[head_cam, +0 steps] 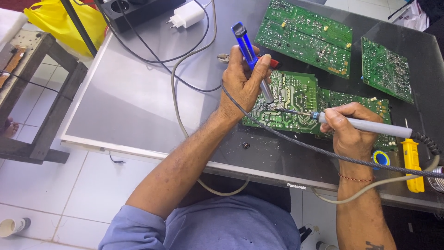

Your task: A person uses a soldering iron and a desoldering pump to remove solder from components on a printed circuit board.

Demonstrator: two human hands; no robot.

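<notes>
My left hand (243, 81) grips a blue desoldering pump (249, 53), held tilted with its grey nozzle down on a green circuit board (296, 92). My right hand (347, 132) holds a grey soldering iron (370, 125) almost level, its metal tip touching the same spot on the board beside the pump's nozzle. The board lies solder side up on a grey flat panel (138, 102) that serves as the work surface. A braided cable (296, 141) runs from under my left hand across the panel to the right.
Two more green circuit boards (305, 32) (386, 69) lie at the back right. A yellow tool (411, 162) and a small blue-rimmed tin (381, 158) sit near my right wrist. A black power strip (138, 11), a white charger (187, 15) and cables lie at the back. A small screw (246, 145) lies near the front edge.
</notes>
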